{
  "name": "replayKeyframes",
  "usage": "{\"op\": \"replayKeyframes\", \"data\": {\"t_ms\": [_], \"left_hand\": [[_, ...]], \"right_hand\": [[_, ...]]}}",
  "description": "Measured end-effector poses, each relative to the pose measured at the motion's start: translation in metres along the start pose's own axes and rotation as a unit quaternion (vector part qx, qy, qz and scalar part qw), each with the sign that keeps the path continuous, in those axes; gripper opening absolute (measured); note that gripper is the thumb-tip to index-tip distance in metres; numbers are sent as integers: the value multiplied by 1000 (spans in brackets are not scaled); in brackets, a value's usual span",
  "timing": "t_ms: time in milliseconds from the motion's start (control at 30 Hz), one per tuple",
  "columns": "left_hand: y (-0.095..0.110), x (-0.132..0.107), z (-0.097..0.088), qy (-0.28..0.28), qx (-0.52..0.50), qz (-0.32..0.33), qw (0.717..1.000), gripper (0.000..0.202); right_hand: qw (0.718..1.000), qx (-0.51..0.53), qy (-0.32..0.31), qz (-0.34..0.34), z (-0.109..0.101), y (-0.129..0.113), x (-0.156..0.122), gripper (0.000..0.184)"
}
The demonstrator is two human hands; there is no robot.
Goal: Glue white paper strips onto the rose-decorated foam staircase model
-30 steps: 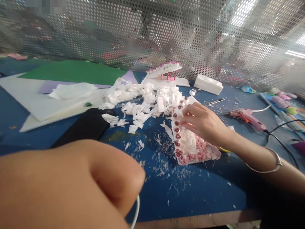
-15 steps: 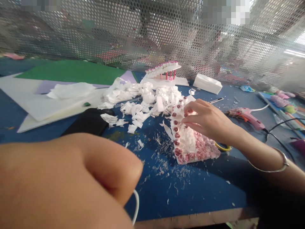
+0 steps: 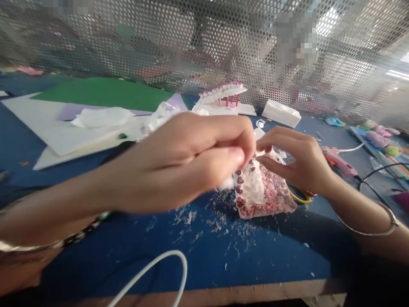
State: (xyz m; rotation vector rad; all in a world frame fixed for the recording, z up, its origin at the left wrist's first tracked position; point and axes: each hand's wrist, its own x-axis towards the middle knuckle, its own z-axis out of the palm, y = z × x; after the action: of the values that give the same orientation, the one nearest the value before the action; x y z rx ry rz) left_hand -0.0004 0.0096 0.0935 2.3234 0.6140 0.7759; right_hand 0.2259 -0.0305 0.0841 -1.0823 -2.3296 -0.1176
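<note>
My left hand (image 3: 191, 164) crosses the middle of the view, fingers curled and thumb pressed against the bent index finger in a pinch. What it grips is hidden; a blurred white bit (image 3: 226, 183) shows below the thumb. My right hand (image 3: 292, 160) hovers over the far part of a small panel, thumb and index finger drawn together beside the left fingertips. Anything between them is too small to make out. Dark red and pink rolled paper roses (image 3: 271, 187) cover much of the panel (image 3: 251, 216), with white crumpled tissue (image 3: 254, 187) at its middle.
A pink glue gun (image 3: 341, 162) with its cable lies right, near a yellow scissor handle (image 3: 300, 197). Behind stand a white model on red posts (image 3: 223, 91) and a white box (image 3: 281, 113). Green sheet (image 3: 105, 94) and white boards lie left; a white cable (image 3: 153, 268) loops in front.
My left arm, earlier bent across the lower left, has swung so its hand reaches in beside the right fingers. The right hand stays over the panel; the view has shifted slightly.
</note>
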Motion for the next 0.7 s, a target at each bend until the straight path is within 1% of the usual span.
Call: {"op": "replayKeyframes", "data": {"t_ms": [67,100,167,233,333,400,500,600,700], "left_hand": [[1,9,4,-51,6,11,999,15],[0,13,9,-64,7,12,998,15],[-4,16,20,-69,-2,8,998,19],[-9,17,29,-63,-17,10,998,20],[-15,17,34,-41,-27,14,999,20],[-17,18,33,-12,-25,15,999,21],[-20,19,33,29,-19,14,999,22],[-21,20,35,28,-25,5,999,24],[-22,19,38,19,-40,-2,999,24]], "right_hand": [[996,82,4,47,2,-4,0,17],[990,120,-2,69,4,-5,-1,22],[980,171,-7,98,9,-7,-2,28],[974,191,7,120,14,-8,-3,26],[965,211,35,153,16,-9,-3,13],[959,229,32,165,14,-11,-2,12],[954,245,15,172,12,-14,-1,17],[954,241,11,177,13,-15,-1,19],[962,208,26,175,15,-16,-2,17]]}}
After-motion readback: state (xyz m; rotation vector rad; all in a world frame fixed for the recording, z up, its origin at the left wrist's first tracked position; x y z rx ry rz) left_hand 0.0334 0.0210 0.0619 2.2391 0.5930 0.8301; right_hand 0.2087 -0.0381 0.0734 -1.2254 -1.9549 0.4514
